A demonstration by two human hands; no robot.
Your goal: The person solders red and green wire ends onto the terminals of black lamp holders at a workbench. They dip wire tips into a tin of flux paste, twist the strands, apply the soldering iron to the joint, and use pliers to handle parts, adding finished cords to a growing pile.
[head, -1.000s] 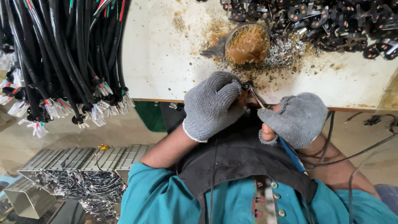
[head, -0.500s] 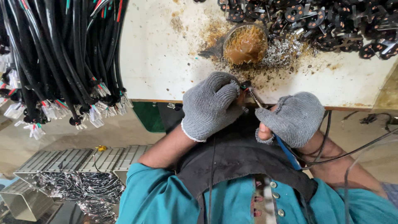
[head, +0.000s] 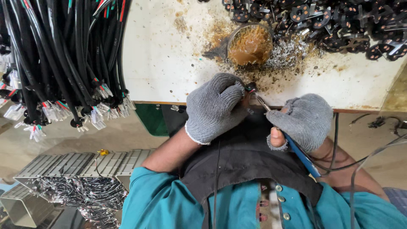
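My left hand (head: 214,106), in a grey knit glove, is closed on a small black part with a cable (head: 250,87) at the edge of the white bench (head: 169,55). My right hand (head: 303,121), also in a grey glove, grips a blue-handled soldering iron (head: 299,152). The iron's metal tip (head: 260,101) touches the part between the two hands. A thin black cable (head: 216,178) hangs down from the left hand over a black cloth (head: 246,157) on my lap.
A round dish of brown paste (head: 250,42) sits among solder scraps just beyond the hands. A heap of black round parts (head: 330,21) lines the bench's far right. Black cables with coloured wire ends (head: 63,63) hang at left. Metal trays with wired pieces (head: 72,186) lie below left.
Both hands stay together at the bench edge, with the iron tip on the part. Only small shifts of the view show.
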